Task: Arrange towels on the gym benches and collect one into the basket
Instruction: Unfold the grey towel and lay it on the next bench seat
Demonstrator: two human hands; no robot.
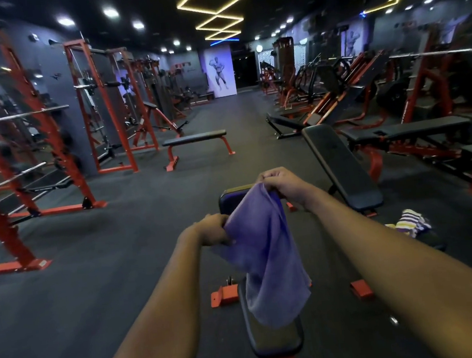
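Observation:
A purple towel (267,259) hangs in the air above a black padded bench (274,338) that runs away from me at the bottom centre. My left hand (215,229) grips one upper corner of the towel. Higher and farther out, my right hand (282,184) pinches the other corner. The cloth droops between them and hides most of the bench's middle; only its near end and far end (230,198) show. A striped white, purple and yellow towel (411,220) lies crumpled on the floor to the right. No basket is in view.
Another black bench (342,166) stands angled just right of mine, with a third bench (407,129) behind it. A flat bench with red legs (194,139) sits ahead on the left. Red racks (45,132) line the left wall and machines fill the right side. Dark floor runs between.

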